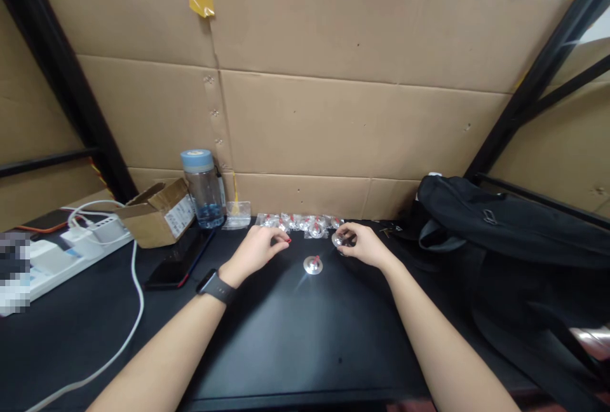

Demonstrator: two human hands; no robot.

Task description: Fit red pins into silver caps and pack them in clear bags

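On the black table, a round silver disc with a red piece on top lies between and slightly in front of my hands. My right hand grips another round silver disc by its edge, between thumb and fingers. To the left, my left hand has thumb and fingertips brought together at a small red piece. Behind the hands, several discs with red parts in clear plastic bags lie in a row along the cardboard wall.
A blue-lidded bottle, an open cardboard box and a dark phone sit at the left, near a white power strip with a cable. A black backpack lies at the right. Cardboard panels close off the back.
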